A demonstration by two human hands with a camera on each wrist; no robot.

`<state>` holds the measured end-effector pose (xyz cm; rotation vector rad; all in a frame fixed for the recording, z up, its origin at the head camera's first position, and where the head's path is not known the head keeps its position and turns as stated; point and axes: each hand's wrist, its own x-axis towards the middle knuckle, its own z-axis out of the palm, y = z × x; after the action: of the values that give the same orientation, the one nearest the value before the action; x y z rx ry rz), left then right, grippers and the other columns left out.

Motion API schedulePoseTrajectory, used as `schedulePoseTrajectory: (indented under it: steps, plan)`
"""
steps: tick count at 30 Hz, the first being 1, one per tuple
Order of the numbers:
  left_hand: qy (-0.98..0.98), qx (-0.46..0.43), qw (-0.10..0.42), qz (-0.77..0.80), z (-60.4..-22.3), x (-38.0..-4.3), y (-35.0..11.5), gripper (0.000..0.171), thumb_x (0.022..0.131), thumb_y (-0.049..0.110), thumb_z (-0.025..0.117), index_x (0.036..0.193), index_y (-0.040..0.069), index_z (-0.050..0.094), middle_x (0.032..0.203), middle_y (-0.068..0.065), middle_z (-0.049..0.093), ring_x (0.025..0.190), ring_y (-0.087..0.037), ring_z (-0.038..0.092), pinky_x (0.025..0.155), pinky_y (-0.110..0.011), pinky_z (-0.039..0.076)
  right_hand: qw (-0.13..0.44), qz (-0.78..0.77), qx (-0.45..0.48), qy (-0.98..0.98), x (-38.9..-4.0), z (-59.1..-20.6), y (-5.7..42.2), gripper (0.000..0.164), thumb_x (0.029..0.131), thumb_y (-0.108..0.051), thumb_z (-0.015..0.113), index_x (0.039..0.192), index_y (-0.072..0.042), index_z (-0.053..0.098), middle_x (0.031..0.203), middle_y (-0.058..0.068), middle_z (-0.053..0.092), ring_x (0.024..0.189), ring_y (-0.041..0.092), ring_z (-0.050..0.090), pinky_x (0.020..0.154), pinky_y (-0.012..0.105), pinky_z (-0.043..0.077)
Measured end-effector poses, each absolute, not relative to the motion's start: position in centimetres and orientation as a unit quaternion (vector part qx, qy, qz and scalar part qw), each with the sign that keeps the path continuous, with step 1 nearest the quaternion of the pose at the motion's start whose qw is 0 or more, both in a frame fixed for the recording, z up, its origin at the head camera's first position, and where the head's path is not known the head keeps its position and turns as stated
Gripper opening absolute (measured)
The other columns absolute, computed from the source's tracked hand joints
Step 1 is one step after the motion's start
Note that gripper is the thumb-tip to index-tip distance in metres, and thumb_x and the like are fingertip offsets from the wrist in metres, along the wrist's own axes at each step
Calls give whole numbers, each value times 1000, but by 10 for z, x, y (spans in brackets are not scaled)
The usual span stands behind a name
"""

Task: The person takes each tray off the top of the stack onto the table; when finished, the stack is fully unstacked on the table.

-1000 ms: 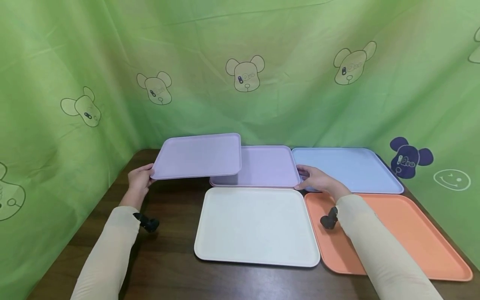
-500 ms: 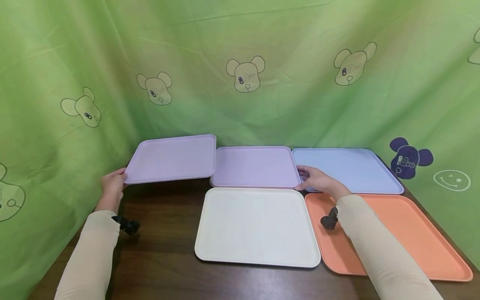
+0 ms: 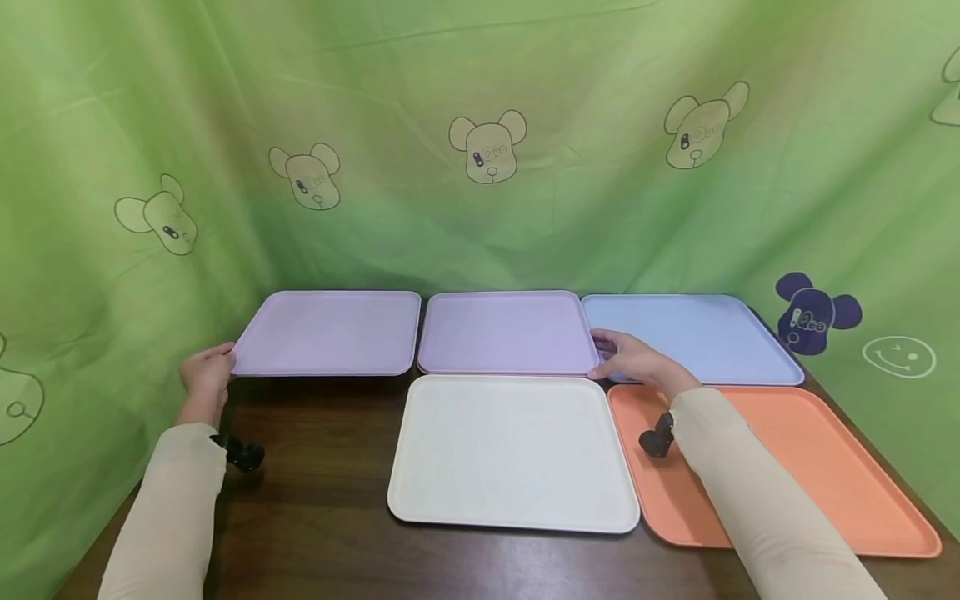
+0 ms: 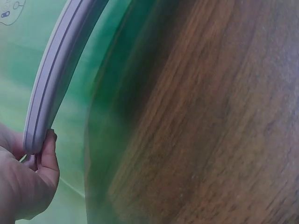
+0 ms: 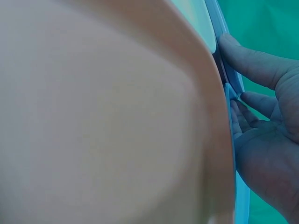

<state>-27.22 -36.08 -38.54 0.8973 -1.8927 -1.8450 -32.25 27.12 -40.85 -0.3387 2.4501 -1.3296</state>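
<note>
One lilac tray (image 3: pixel 330 333), left hand (image 4: pixel 28 179) pinching its edge, top in head view only

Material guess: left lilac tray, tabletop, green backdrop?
Left lilac tray: probably moulded plastic, matte to satin; even colour, rounded corners, smooth rim.
Tabletop: wood or wood-look laminate, faint sheen; streaky brown grain shows, but looks alone don't settle which.
Green backdrop: fabric, possibly synthetic, soft finish; it hangs in folds and creases, with printed cartoon heads.

A green curtain (image 3: pixel 585 75) with printed bear heads (image 3: pixel 491 154) and a white smiley (image 3: pixel 898 357) hangs around a brown wooden table (image 3: pixel 315 508).
</note>
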Motion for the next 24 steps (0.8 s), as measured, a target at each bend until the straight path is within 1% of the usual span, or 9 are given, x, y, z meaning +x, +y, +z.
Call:
schedulePoseTrajectory:
  steps: [4,7,9,11,14,16,18,21,24]
  plan:
    - [-671,317,179,-646,-388,-272,-363,35,90,-1,57,124,0,64,99,-2,59,60,-1,53,55,-14,48,168,-466,-118,861,-322,-409,271,95,81,-4,76,149,13,12,150,36,20,139,49,19,110,53,25]
    - [-667,321,182,-647,-390,-272,-364,27,90,-1,58,108,10,74,90,2,58,59,-1,54,54,-14,48,169,-468,-118,859,-322,-408,271,96,81,-4,76,149,13,11,150,36,20,139,49,19,110,54,25]
    - [-667,321,185,-646,-392,-272,-365,25,90,-1,58,96,16,76,86,4,58,60,0,54,54,-14,48,170,-468,-118,859,-321,-408,271,96,81,-5,76,149,13,10,150,36,19,138,50,19,110,54,25]
    - [-664,322,186,-648,-393,-272,-366,26,90,-1,58,90,18,76,85,4,57,61,0,54,54,-14,48,171,-468,-117,859,-322,-408,271,97,82,-5,76,150,12,10,150,36,19,138,50,19,110,54,24]
    - [-667,320,186,-646,-395,-273,-366,26,90,-1,58,103,13,75,94,-1,58,63,-1,53,55,-14,48,171,-466,-116,860,-322,-409,271,96,82,-6,76,150,12,10,151,36,19,138,50,19,111,54,24]
    - [-674,318,183,-641,-396,-274,-366,29,91,0,57,116,6,71,104,-7,58,65,-1,53,56,-14,48,171,-466,-115,861,-322,-409,272,96,82,-6,76,150,12,11,151,35,19,139,49,19,111,53,24]
    - [-675,318,178,-642,-396,-274,-365,34,91,1,58,124,2,65,107,-8,58,67,-1,53,56,-14,47,170,-463,-114,862,-322,-409,272,96,82,-6,76,150,12,11,151,35,19,138,49,19,110,54,25]
    - [-661,310,180,-659,-399,-275,-367,29,92,0,58,119,5,69,90,2,63,67,-1,54,56,-14,48,169,-464,-114,862,-322,-409,273,96,82,-6,76,150,12,11,151,36,20,138,50,20,110,54,25]
    - [-639,300,185,-684,-402,-274,-368,25,91,-2,59,90,16,76,68,14,58,64,1,55,55,-13,48,169,-464,-116,862,-323,-410,273,96,82,-6,76,150,12,11,150,36,20,137,51,20,110,55,25]
